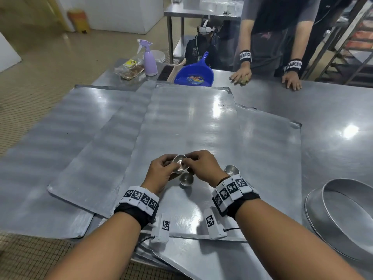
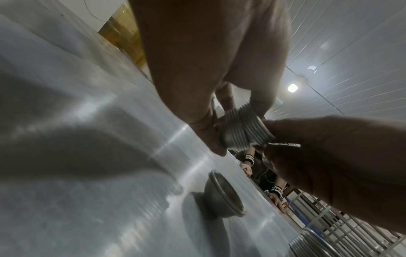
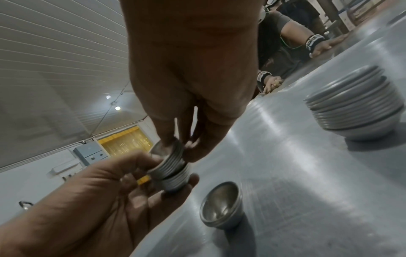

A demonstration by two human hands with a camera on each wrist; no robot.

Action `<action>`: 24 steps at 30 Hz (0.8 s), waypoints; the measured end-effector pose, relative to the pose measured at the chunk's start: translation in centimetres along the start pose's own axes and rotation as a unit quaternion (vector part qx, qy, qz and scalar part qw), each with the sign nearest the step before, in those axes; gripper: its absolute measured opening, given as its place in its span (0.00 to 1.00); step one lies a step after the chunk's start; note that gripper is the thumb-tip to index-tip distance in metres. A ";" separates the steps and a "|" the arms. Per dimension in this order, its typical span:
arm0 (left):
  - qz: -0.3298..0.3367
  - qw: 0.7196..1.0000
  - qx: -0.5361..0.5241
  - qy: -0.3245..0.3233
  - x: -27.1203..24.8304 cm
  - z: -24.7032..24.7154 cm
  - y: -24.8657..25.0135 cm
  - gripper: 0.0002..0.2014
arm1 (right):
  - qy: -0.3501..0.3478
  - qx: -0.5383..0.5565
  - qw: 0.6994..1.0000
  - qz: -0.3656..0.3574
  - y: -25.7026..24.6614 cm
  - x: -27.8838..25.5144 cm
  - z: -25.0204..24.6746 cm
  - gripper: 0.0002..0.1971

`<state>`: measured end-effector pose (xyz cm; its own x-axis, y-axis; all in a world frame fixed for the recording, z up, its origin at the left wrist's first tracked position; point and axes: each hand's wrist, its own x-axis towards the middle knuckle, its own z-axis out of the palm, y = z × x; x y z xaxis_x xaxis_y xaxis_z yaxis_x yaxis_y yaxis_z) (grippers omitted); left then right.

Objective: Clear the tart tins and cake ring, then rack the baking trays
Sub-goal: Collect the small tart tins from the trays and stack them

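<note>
Hands, left hand (image 1: 161, 171) and right hand (image 1: 203, 166), pinched the stacked tart tins (image 1: 179, 163); nesting squarely wanted level rims, loose tin (image 1: 186, 179) at six o'clock.

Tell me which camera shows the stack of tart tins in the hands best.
The right wrist view. There the held stack of tins shows its nested rims and open top, with the left hand below and the right hand above. The left wrist view shows only its ribbed side. The head view shows just the top tin between the fingers.
</note>
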<state>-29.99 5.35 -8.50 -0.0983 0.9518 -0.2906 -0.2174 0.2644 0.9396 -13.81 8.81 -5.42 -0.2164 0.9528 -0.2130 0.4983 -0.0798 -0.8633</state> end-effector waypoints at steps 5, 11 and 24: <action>-0.007 0.993 0.085 0.077 0.6 -1.5 -0.7 0.10 | 0.005 -0.017 1.000 0.016 -0.1 -0.2 -0.3 0.19; -0.059 0.990 -0.007 0.131 0.5 -3.2 -2.1 0.06 | -0.107 -0.260 0.960 -0.004 1.6 -1.4 0.9 0.42; -0.078 0.985 -0.058 0.140 -0.9 -2.6 -1.0 0.06 | -0.003 -0.207 0.976 -0.076 1.0 -2.2 1.2 0.31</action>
<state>-32.20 3.87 -9.64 -0.3155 0.8169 -0.4828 -0.3580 0.3687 0.8579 -13.84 6.25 -6.41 -0.3175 0.9429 -0.1008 0.7559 0.1875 -0.6273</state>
